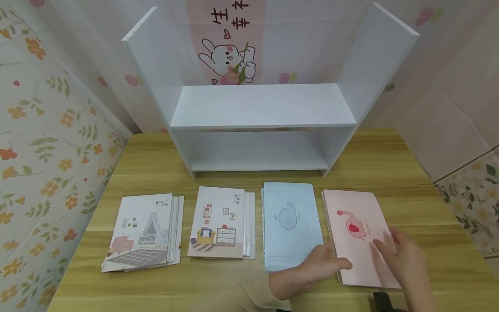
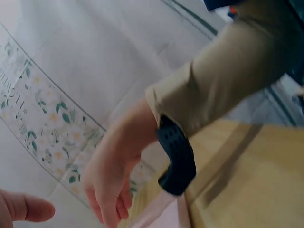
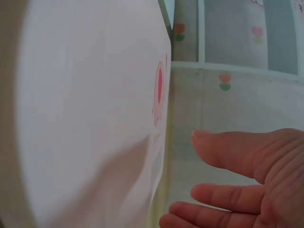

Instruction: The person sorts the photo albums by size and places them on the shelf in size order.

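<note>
A pink book (image 1: 360,247) with a red elephant drawing lies on the wooden table, its spine edge to the left. My left hand (image 1: 312,268) is at its lower left edge, thumb extended over the cover and fingers beside the edge. My right hand (image 1: 407,260) hovers by the book's right edge, thumb and fingers spread apart. In the right wrist view, the right hand (image 3: 242,185) has its thumb apart from the fingers, beside the pink cover (image 3: 95,109). Left of the pink book lies a blue book (image 1: 290,221) with a whale drawing, partly behind my left hand.
Two white books with room pictures, one with a tent (image 1: 142,234) and one with a sofa (image 1: 218,225), lie to the left. A white two-tier shelf (image 1: 261,106) stands at the table's back. Patterned curtains (image 1: 50,130) hang around the table (image 1: 370,164).
</note>
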### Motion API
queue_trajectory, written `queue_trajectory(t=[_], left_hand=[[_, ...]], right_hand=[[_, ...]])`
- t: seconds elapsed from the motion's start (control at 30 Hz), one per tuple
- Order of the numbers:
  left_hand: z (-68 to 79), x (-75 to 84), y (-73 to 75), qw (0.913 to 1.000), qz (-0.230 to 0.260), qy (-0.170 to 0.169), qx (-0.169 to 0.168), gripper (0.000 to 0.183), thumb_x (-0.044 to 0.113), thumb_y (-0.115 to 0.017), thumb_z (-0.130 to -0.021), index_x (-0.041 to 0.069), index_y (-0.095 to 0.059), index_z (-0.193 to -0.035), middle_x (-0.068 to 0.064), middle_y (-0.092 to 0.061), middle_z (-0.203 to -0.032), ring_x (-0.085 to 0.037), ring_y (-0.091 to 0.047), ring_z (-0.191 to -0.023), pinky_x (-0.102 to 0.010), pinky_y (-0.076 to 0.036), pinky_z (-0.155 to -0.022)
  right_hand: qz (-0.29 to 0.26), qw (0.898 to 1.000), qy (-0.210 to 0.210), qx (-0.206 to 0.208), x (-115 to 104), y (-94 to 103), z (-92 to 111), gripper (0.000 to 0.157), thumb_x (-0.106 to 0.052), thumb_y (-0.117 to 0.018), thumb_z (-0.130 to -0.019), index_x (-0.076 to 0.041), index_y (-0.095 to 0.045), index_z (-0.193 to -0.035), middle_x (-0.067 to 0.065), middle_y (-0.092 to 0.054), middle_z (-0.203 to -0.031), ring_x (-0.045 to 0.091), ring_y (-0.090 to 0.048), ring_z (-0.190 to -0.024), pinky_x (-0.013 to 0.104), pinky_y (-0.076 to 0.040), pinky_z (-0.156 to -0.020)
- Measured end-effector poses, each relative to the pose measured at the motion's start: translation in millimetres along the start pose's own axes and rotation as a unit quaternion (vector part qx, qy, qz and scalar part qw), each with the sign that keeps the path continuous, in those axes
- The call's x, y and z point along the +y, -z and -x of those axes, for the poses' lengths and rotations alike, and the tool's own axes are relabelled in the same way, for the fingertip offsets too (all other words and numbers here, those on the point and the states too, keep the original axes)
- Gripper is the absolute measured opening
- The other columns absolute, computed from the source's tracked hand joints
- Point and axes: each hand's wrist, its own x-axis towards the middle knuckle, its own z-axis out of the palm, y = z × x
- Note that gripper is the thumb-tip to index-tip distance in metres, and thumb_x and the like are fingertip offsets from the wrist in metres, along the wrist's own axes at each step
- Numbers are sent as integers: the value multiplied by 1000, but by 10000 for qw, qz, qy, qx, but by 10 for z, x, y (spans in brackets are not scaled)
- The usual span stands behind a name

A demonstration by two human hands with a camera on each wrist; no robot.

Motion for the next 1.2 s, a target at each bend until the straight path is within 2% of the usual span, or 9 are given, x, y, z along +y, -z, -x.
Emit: queue_trajectory(t=[0.1, 0.17, 0.23, 0.47, 0.63, 0.8, 0.97, 1.13, 1.2], left_hand=[[35, -10, -65, 9992, 274, 198, 196, 37, 1, -60, -75, 13, -64, -111, 4, -66, -103, -6, -53, -99, -28, -39, -90], [62, -14, -99, 9982, 421, 306, 306, 33, 0, -60, -75, 11, -66, -105, 3, -67, -101, -8, -52, -100, -30, -38, -92], [78, -19, -123, 9974, 508, 365, 347, 32, -1, -59, -73, 9, -67, -103, 3, -67, -100, -8, -52, -100, -29, -38, -91], [82, -50, -156, 9963, 746, 407, 82, 39, -5, -56, -75, 10, -66, -109, 1, -68, -107, -10, -52, -108, -32, -35, -96], [85, -59, -182, 9946, 913, 486, 25, 41, -6, -54, -76, 12, -64, -112, 2, -67, -110, -11, -50, -112, -36, -32, -101], [75, -62, -223, 9932, 1002, 581, 115, 38, -5, -53, -77, 11, -64, -110, 2, -63, -109, -13, -49, -108, -35, -33, -98], [63, -85, -265, 9904, 1124, 726, 360, 33, -4, -54, -73, 7, -62, -104, 4, -56, -106, -14, -44, -108, -38, -32, -98], [48, -111, -265, 9885, 1329, 557, 462, 37, -6, -52, -71, 5, -65, -104, 1, -63, -104, -12, -49, -102, -32, -35, -94], [46, -115, -261, 9879, 1386, 461, 525, 38, -7, -51, -69, 3, -66, -103, -2, -66, -103, -11, -51, -100, -29, -37, -91]], right_hand=[[100, 9990, -329, -296, 72, 27, 17, 56, -20, -65, -86, 17, -43, -123, 42, -47, -116, 55, -48, -105, 61, -40, -84], [128, 9971, -561, -500, 122, 45, 35, 60, -24, -63, -88, 17, -40, -126, 42, -44, -120, 55, -45, -108, 61, -39, -86], [212, 9963, -600, -577, 177, 58, 57, 61, -26, -62, -89, 18, -40, -124, 43, -45, -118, 55, -45, -107, 62, -39, -85], [421, 9948, -634, -683, 291, 55, 117, 57, -32, -61, -89, 15, -45, -118, 41, -51, -109, 54, -49, -98, 60, -42, -79], [329, 9907, -999, -867, 304, 32, 128, 62, -34, -62, -89, 17, -44, -120, 37, -54, -106, 48, -53, -93, 56, -45, -78], [191, 9808, -1497, -1234, 296, 20, 131, 71, -43, -60, -89, 17, -43, -123, 37, -51, -112, 43, -53, -94, 54, -46, -79], [232, 9836, -1306, -1220, 304, 13, 125, 74, -43, -59, -89, 20, -42, -123, 38, -51, -114, 46, -53, -97, 54, -47, -80], [73, 9829, -1185, -1409, 362, 39, 85, 77, -47, -57, -90, 20, -41, -125, 38, -50, -116, 48, -52, -99, 53, -47, -81], [-120, 9790, -1300, -1562, 392, 59, 58, 78, -48, -55, -90, 19, -39, -127, 38, -49, -119, 48, -51, -102, 52, -47, -82]])
